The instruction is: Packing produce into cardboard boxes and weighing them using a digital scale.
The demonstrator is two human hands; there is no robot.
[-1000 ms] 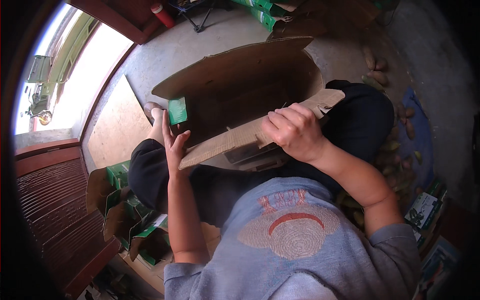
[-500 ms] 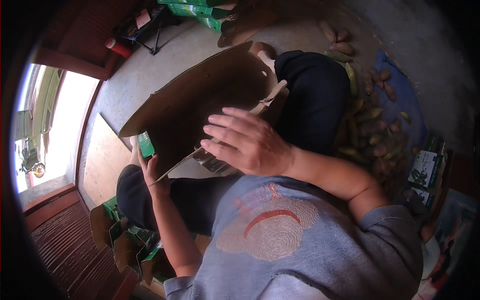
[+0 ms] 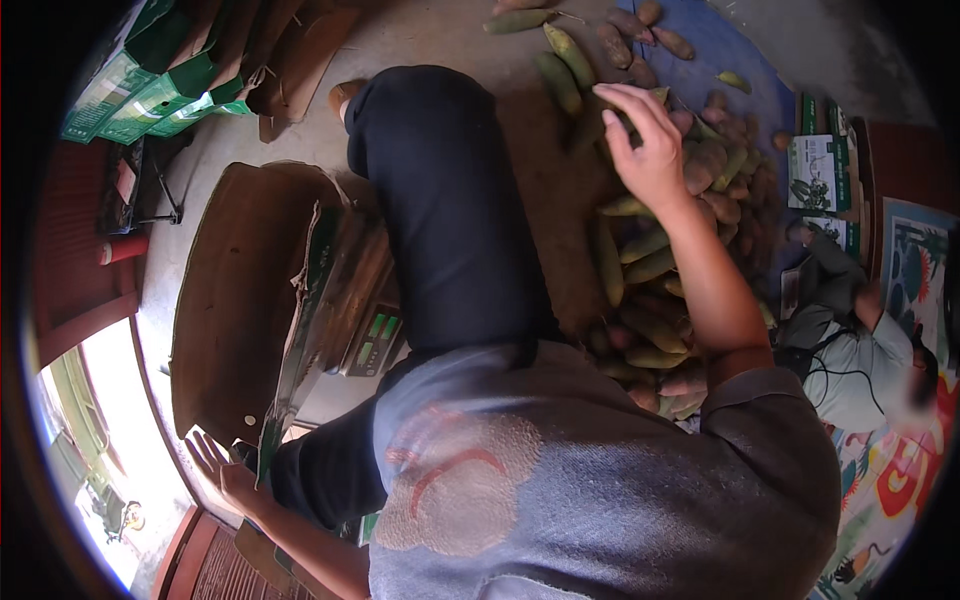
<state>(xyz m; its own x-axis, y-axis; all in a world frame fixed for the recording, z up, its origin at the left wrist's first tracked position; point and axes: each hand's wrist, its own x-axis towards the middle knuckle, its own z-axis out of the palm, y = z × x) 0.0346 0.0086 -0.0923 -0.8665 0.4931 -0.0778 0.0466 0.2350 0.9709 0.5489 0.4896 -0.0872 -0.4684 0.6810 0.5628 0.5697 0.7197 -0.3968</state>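
A brown open cardboard box stands at the left between my legs, its inside dark and bare where it shows. My left hand is at the box's near end, fingers spread; whether it touches the cardboard I cannot tell. On the right, my right hand reaches over a heap of vegetables, fingers apart, slightly blurred, with nothing visible in it. The heap mixes long green vegetables with reddish-brown tubers. Beside the box, a scale with green lit displays shows next to my thigh.
Green-and-white cartons are stacked at the far left. A blue sheet lies under part of the heap. Another person is at the right, near printed cartons. A red cylinder stands by the left wall.
My right hand has moved from above the box to over the vegetable heap. The box has turned and come down lower, and my left hand has released its edge. The view has swung right.
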